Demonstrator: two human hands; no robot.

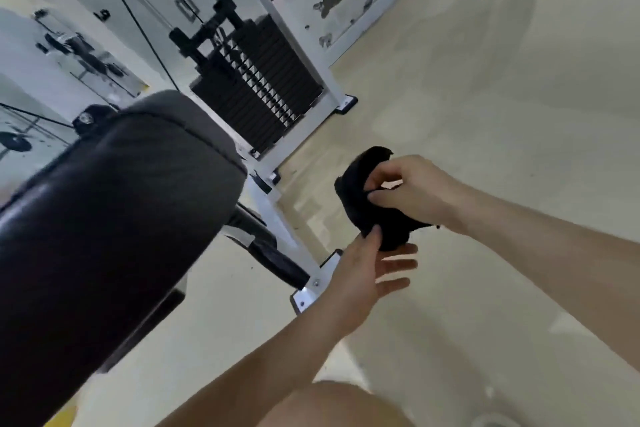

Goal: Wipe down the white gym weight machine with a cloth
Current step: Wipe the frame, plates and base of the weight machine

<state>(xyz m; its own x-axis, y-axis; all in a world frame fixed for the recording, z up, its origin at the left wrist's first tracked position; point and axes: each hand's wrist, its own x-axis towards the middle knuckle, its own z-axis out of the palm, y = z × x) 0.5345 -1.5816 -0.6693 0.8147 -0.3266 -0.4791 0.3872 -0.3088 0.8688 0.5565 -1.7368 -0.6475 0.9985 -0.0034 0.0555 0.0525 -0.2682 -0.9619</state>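
Black cloth point(360, 191), bunched, held in mid-air above the floor point(485, 114), to the right of the weight machine point(294, 28) and touching no part of it. Right hand point(412, 191) grips it from the right, fingers curled and pinching a fold. Left hand point(360, 274) comes in from below: thumb laid against the cloth's lower edge, fingers straight and spread beneath, not closed round it. Looks like folding or regathering the cloth rather than wiping. Machine's white upright and black weight stack point(256, 87) stand far left of the hands; a dark padded cushion point(114, 201) fills the near left; a white base rail point(308, 291) with bolts runs along the floor just left of the left hand. No wet streak or wiped patch can be made out on the white frame; view is blurred, so what is cleaned so far cannot be told. Judgement: the wiping is at an early or in-between stage, with frame, rail and uprights left to cover.
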